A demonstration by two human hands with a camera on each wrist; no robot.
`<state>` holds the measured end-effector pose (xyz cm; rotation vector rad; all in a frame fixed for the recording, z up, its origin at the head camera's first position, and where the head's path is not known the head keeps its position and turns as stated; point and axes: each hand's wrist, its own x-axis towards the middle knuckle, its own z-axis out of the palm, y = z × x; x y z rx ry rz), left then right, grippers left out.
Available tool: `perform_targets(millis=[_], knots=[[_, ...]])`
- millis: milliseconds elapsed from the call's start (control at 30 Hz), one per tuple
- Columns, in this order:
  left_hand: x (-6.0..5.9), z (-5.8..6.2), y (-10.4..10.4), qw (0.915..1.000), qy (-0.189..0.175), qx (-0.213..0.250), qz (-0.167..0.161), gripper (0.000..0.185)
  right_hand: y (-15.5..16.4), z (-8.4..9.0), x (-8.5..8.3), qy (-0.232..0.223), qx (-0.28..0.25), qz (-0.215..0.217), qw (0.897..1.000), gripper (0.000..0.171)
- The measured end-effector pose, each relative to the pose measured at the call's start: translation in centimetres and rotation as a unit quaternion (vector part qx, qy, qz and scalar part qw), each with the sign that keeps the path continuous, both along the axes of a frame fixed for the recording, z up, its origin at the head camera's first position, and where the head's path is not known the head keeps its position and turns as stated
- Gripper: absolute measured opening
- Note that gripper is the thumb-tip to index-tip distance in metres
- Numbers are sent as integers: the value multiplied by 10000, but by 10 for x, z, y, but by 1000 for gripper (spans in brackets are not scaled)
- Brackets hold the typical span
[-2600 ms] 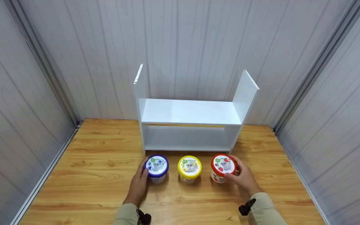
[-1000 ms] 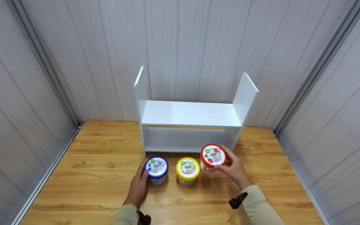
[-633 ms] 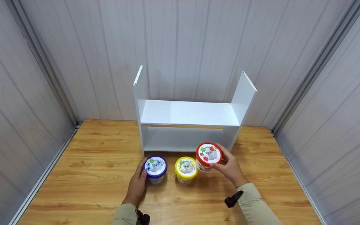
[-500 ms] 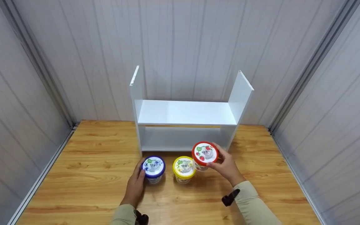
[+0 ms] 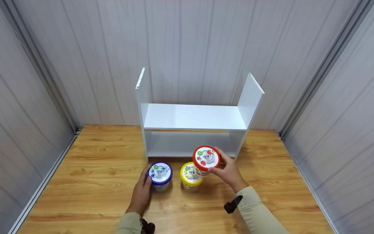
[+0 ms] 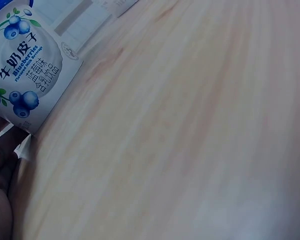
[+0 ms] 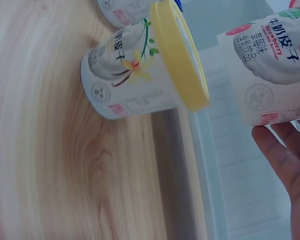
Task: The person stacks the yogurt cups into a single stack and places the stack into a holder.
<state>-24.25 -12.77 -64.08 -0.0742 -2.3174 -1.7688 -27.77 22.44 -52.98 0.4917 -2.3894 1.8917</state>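
Note:
My right hand [image 5: 228, 172] holds a milk-beverage tub with a red lid and strawberry label [image 5: 206, 157], raised off the table. Its lid overlaps the far right of the yellow-lidded tub [image 5: 191, 182] in the head view. In the right wrist view the strawberry tub [image 7: 270, 65] is apart from the yellow-lidded one [image 7: 135, 75], which stands upright on the wood. My left hand [image 5: 140, 191] grips the left side of a blue-lidded blueberry tub [image 5: 160, 175], standing on the table. Fingers [image 6: 5, 147] show at that tub's base in the left wrist view.
A white two-level shelf [image 5: 195, 117] with tall side panels stands right behind the tubs. The wooden table [image 5: 102, 169] is bounded by a panelled back wall [image 5: 193, 48] and side walls with grey metal edges.
My right hand has lifted the red-lidded tub and carried it left and away from me, toward the yellow-lidded tub. The left hand stays on the blue-lidded tub. The view has shifted slightly.

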Motion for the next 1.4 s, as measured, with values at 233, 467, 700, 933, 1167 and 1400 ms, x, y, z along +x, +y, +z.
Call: perform_targets(millis=[233, 467, 700, 933, 1167, 1400], knots=[[1, 1, 1, 10000, 24, -85, 21, 49, -8, 2, 1, 93, -25, 48, 9999, 87], [1, 1, 2, 10000, 43, -65, 29, 49, -17, 3, 0, 95, -95, 188, 9997, 90], [1, 0, 2, 9999, -2, -99, 28, 49, -24, 5, 0, 91, -79, 171, 9998, 89], [0, 0, 2, 9998, 93, -155, 65, 48, -32, 7, -3, -61, -7, 226, 9997, 93], [1, 5, 1, 9999, 29, -156, 43, 49, -46, 11, -5, -25, -127, 513, 9986, 92], [-1, -1, 1, 9995, 148, -272, 52, 49, -54, 7, -4, 39, -142, 589, 9982, 93]])
